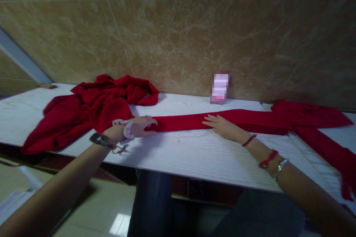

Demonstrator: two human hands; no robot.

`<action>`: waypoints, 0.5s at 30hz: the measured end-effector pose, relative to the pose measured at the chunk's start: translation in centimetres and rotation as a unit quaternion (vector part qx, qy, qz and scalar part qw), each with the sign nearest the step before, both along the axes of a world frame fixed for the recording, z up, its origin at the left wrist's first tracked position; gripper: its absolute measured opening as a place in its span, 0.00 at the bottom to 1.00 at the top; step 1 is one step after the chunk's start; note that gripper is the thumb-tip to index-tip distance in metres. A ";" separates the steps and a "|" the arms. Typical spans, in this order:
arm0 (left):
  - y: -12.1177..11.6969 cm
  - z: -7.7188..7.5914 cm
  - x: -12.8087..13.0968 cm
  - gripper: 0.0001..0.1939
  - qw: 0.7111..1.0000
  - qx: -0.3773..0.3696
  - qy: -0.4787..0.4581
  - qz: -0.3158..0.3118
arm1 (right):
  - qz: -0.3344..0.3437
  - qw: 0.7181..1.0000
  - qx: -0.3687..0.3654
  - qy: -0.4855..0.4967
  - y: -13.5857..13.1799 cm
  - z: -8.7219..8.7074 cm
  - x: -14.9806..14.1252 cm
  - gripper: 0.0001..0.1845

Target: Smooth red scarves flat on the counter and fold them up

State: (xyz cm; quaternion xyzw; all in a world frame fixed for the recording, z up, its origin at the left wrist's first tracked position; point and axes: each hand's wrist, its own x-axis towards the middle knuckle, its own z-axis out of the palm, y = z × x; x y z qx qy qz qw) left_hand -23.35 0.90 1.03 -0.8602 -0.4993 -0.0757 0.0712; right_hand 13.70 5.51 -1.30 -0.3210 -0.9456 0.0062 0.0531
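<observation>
A long red scarf [183, 123], folded into a narrow strip, lies across the white table. Around its left end my left hand [141, 126] curves, thumb and fingers apart at the strip's two edges. My right hand [224, 129] rests palm down on the strip's middle, fingers stretched out. Towards the right, layered folds show along the near edge, and a loose fringed end [347, 181] hangs towards the table's near side. A crumpled pile of red cloth [97, 107] lies beside and behind my left hand.
A phone-like upright object [220, 88], blurred out, leans on the marbled tile wall [172, 40]. Another red cloth part [314, 114] lies at the far right. The white table [178, 155] has its near edge just before my legs [152, 200]. A seam crosses the tabletop at right.
</observation>
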 end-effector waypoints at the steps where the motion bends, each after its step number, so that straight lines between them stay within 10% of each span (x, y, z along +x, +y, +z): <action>1: 0.4 0.1 1.2 0.16 1.000 -0.003 -0.001 -0.014 | -0.002 1.000 -0.002 0.005 -0.1 0.1 -0.1 0.24; 8: 3.0 -2.3 11.7 0.21 0.997 -0.044 -0.014 -0.066 | -0.009 1.000 -0.023 -0.010 -0.9 0.6 -1.0 0.27; 15: 3.1 -3.2 10.3 0.20 0.997 -0.072 -0.031 0.026 | -0.045 0.998 -0.019 -0.036 -0.9 0.5 -0.7 0.29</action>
